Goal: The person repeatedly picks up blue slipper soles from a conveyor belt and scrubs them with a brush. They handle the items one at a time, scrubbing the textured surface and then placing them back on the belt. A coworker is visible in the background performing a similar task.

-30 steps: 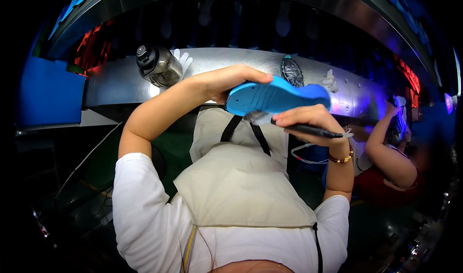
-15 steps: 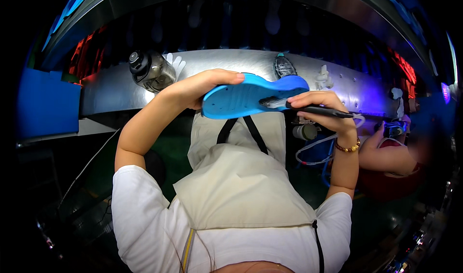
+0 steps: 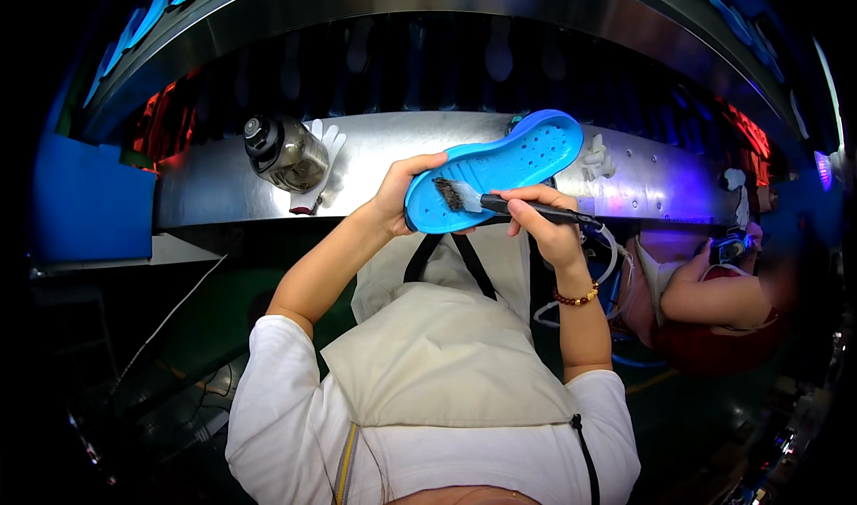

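Note:
A bright blue shoe sole (image 3: 486,167) with a raised rim and small holes at both ends is held up over the near edge of the bench. My left hand (image 3: 399,190) is closed round its left end, thumb on top and the other fingers mostly hidden underneath. Pinched in my right hand (image 3: 549,230) is a black-handled brush (image 3: 464,196), with a pale tube running from its handle's end. The dark bristles lie over the inner face of the sole, toward its left end, and appear to touch it.
On the metal bench (image 3: 366,143) stand a dark bottle (image 3: 295,158) beside a white glove (image 3: 332,143), and crumpled white material (image 3: 596,155) to the right. A blue box (image 3: 94,197) is at far left. At right sits another person (image 3: 714,300). Dark racks line the back.
The sole has tilted, its right end rising, and more of its inner face shows. The brush has moved left along it. Both my arms have drawn closer together.

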`<state>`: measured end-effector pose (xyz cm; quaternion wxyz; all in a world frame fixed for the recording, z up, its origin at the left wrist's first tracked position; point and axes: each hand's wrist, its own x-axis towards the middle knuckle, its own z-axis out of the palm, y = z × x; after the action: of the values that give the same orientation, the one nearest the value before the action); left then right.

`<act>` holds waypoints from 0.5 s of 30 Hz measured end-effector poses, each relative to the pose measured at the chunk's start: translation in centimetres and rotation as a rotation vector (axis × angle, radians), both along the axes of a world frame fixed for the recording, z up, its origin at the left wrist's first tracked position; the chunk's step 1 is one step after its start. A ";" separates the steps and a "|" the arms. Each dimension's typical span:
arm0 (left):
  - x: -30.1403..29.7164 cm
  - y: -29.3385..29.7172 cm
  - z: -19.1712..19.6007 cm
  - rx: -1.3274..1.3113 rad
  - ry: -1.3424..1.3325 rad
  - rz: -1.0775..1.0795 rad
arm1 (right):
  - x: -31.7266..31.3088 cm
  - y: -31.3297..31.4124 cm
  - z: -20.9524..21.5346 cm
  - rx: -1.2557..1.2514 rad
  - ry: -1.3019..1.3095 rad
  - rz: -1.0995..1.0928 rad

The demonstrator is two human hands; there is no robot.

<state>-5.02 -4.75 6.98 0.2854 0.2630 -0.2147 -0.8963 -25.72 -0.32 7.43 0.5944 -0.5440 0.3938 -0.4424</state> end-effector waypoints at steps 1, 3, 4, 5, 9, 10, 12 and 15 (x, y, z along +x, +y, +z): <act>0.0 0.1 -0.4 -0.024 0.042 -0.001 | 0.1 0.0 -0.4 -0.047 0.009 -0.043; -0.2 0.3 -0.9 -0.020 0.036 0.033 | 0.5 0.5 -1.0 -0.089 0.035 -0.128; -0.3 0.4 -1.1 -0.016 0.030 0.067 | 0.6 0.9 -0.7 -0.139 0.127 -0.146; -0.3 0.4 -1.2 -0.016 0.030 0.066 | 0.6 0.9 -1.4 -0.253 0.168 -0.173; -0.7 0.6 -1.6 -0.009 0.098 0.120 | 1.5 1.3 -2.2 -0.471 0.286 -0.350; -0.8 0.6 -1.7 -0.011 0.094 0.144 | 1.7 1.4 -2.3 -0.532 0.336 -0.394; -0.9 0.7 -2.0 -0.018 0.107 0.160 | 2.0 1.6 -2.2 -0.558 0.367 -0.412; -1.2 0.8 -1.7 -0.012 0.111 0.205 | 2.3 1.8 -2.2 -0.651 0.442 -0.449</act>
<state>-6.25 -3.96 5.28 0.3886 0.2321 -0.1759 -0.8742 -23.40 1.49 5.22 0.1831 -0.6851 0.4599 -0.5344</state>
